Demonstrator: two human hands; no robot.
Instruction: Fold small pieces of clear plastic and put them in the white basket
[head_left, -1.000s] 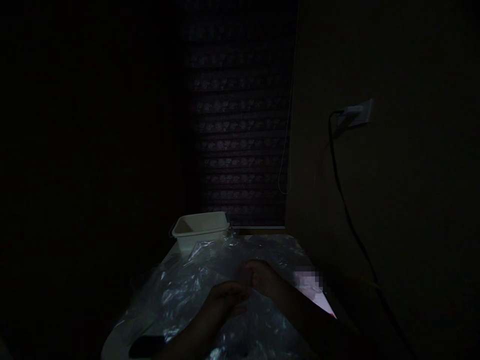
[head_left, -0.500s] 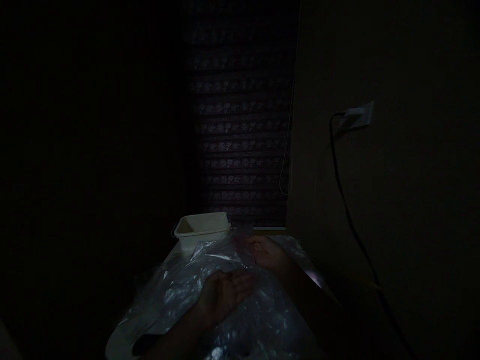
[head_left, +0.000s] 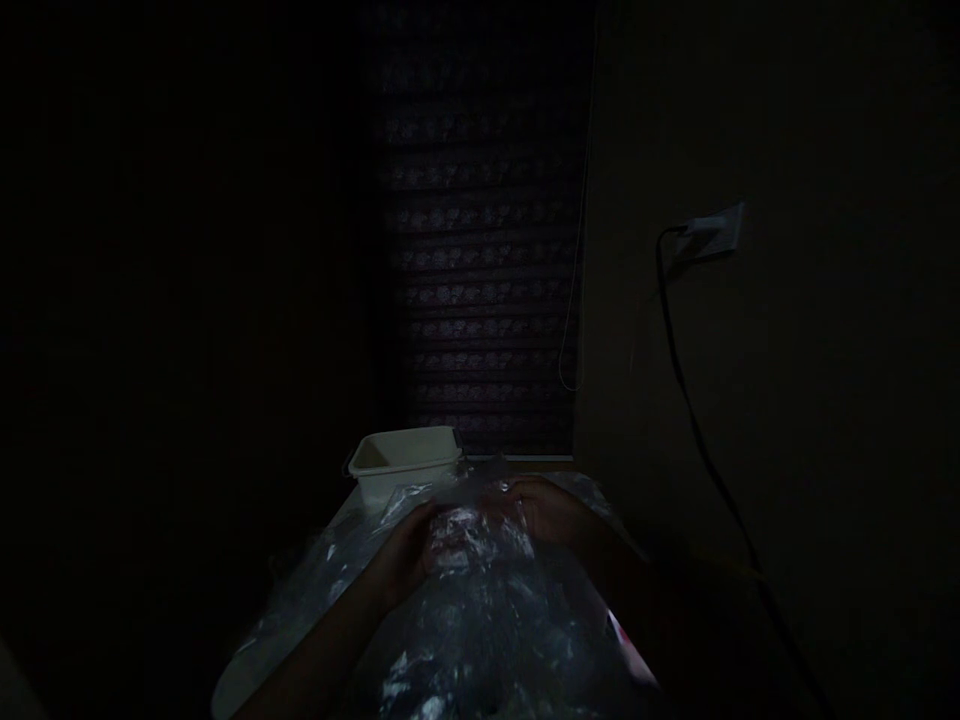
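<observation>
Gripping the clear plastic film [head_left: 480, 535] from its two sides, the left hand [head_left: 409, 555] and the right hand [head_left: 547, 510] now have a crinkled, shiny stretch of it between them, their fingers partly veiled by it; half a second ago the left hand lay open, palm up, lower and nearer the camera, and it has since risen and curled at the film's edge; the right hand stays at about the same height; the film spreads over the white table [head_left: 234, 680], its raised part just beside the white tub [head_left: 405, 488], which keeps its place at the far left; a bright pinkish patch [head_left: 630, 650] shows beside the right forearm, larger than a moment before
</observation>
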